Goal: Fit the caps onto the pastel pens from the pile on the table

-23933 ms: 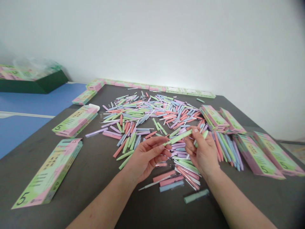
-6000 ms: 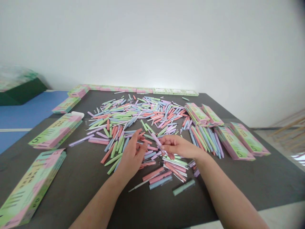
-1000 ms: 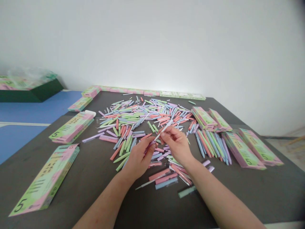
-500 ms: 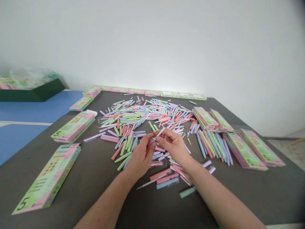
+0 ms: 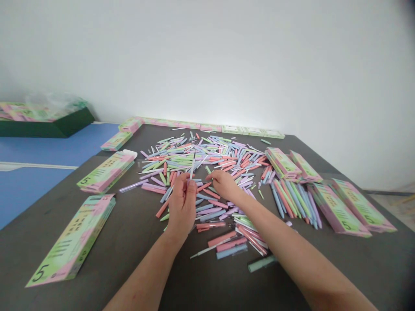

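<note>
Upright between the thumb and fingers of my left hand [image 5: 183, 203] is a slim white pen refill [image 5: 192, 166] with a dark tip. My right hand [image 5: 223, 183] reaches over the middle of the pile, palm down, its fingertips bent together beside a green pen part [image 5: 208, 169]. Whether those fingertips grip anything is hidden. Beneath both hands spreads a loose heap of pen barrels [image 5: 181, 162] in green, blue, red and purple, mixed with white refills. Closer to me lie red pen caps [image 5: 231, 244], a blue cap [image 5: 231, 251] and another white refill [image 5: 207, 249].
Sorted pens [image 5: 295, 198] lie in a row at the right, beside stacked pink-and-green cartons [image 5: 339, 211]. More cartons [image 5: 71, 237] lie along the left side and the back edge. A dark green tray [image 5: 65, 125] with cartons stands on the blue table [image 5: 35, 185].
My hands have come apart. The left one moved left with the refill, now held upright; the right one turned over and moved onto the pile. The view shifted slightly.
</note>
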Available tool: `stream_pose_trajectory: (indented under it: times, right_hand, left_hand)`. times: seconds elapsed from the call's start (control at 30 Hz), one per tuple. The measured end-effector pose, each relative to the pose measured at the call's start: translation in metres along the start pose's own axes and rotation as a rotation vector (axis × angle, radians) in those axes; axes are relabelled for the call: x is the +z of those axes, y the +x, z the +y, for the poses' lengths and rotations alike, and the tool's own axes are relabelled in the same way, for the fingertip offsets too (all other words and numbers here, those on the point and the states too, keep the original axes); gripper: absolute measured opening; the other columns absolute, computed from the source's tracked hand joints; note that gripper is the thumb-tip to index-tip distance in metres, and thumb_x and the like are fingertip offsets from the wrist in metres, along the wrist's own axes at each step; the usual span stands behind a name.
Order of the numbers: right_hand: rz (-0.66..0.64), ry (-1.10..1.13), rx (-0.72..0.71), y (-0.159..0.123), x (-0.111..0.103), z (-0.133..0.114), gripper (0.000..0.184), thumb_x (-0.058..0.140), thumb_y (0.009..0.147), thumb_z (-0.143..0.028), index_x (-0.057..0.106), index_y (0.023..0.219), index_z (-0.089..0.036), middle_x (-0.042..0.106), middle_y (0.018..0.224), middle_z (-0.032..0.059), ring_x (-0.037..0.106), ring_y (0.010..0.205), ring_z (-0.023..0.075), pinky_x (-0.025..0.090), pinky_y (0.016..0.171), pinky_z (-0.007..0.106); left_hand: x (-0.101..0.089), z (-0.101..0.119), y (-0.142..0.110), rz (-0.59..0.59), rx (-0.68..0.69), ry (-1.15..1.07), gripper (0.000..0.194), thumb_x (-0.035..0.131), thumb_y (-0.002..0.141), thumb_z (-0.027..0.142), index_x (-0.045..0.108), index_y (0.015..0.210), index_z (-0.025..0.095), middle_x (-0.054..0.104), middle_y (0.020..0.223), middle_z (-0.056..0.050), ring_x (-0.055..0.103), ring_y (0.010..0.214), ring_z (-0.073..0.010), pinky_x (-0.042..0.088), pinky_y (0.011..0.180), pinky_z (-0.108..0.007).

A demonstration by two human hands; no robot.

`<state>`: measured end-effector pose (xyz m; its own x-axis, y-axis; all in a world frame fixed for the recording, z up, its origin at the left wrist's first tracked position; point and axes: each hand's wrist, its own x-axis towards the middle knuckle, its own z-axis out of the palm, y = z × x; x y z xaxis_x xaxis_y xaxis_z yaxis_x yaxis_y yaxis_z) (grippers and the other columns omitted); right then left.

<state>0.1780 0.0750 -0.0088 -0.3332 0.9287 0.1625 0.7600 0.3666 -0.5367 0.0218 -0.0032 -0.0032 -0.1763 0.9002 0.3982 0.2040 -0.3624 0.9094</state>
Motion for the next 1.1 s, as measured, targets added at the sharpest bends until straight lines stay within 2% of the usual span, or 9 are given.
stream_pose_trajectory:
  times: [0.1, 0.3, 0.4, 0.5, 0.67, 1.1]
  right_hand:
    - [-0.045, -0.089, -0.007, 0.0, 0.005, -0.001, 0.035, 0.044, 0.078, -0.005, 0.075, 0.092, -0.013, 0.073, 0.098, 0.0107, 0.062, 0.097, 0.021, 0.042, 0.091, 0.029]
    - [-0.094, -0.184, 0.002, -0.004, 0.003, -0.001, 0.031, 0.046, 0.078, -0.007, 0.074, 0.084, -0.017, 0.074, 0.088, 0.0071, 0.064, 0.089, 0.0195, 0.044, 0.082, 0.026]
    - [-0.093, -0.209, 0.01, 0.001, 0.002, 0.0, 0.033, 0.044, 0.081, -0.008, 0.073, 0.095, -0.016, 0.074, 0.094, 0.0068, 0.064, 0.088, 0.0185, 0.044, 0.08, 0.025]
    - [-0.087, -0.236, 0.007, 0.01, 0.002, 0.0, 0.034, 0.045, 0.084, -0.01, 0.069, 0.109, -0.014, 0.071, 0.105, 0.0092, 0.063, 0.097, 0.019, 0.043, 0.086, 0.026]
    - [-0.147, -0.272, -0.015, 0.023, 0.007, -0.002, 0.026, 0.053, 0.082, -0.015, 0.073, 0.099, -0.016, 0.071, 0.104, 0.0089, 0.063, 0.097, 0.0199, 0.043, 0.087, 0.026]
    - [-0.204, -0.315, -0.012, 0.03, 0.011, 0.0, 0.02, 0.051, 0.081, -0.013, 0.07, 0.089, -0.014, 0.07, 0.097, 0.0134, 0.063, 0.093, 0.0237, 0.041, 0.078, 0.029]
  left_hand:
    - [0.0, 0.002, -0.001, -0.013, -0.064, -0.067, 0.02, 0.046, 0.094, 0.037, 0.049, 0.11, 0.024, 0.049, 0.07, 0.004, 0.04, 0.049, -0.007, 0.033, 0.043, -0.018]
    - [0.0, 0.007, -0.001, -0.015, -0.071, -0.116, 0.019, 0.046, 0.094, 0.037, 0.048, 0.108, 0.024, 0.048, 0.07, 0.004, 0.039, 0.049, -0.0071, 0.032, 0.043, -0.019]
    - [0.0, 0.008, -0.001, -0.018, -0.074, -0.115, 0.02, 0.046, 0.094, 0.037, 0.048, 0.108, 0.023, 0.047, 0.069, 0.004, 0.039, 0.049, -0.0074, 0.032, 0.044, -0.019]
    - [0.0, 0.009, -0.001, -0.03, -0.081, -0.116, 0.019, 0.045, 0.094, 0.038, 0.048, 0.107, 0.023, 0.046, 0.068, 0.004, 0.038, 0.05, -0.0076, 0.032, 0.044, -0.019]
    - [0.0, 0.011, -0.001, -0.017, -0.088, -0.121, 0.019, 0.046, 0.094, 0.037, 0.048, 0.106, 0.023, 0.046, 0.069, 0.004, 0.038, 0.049, -0.0074, 0.031, 0.043, -0.019]
    - [-0.001, 0.005, -0.001, -0.027, -0.061, -0.108, 0.016, 0.045, 0.095, 0.035, 0.048, 0.108, 0.025, 0.045, 0.07, 0.005, 0.038, 0.05, -0.0067, 0.03, 0.045, -0.019]
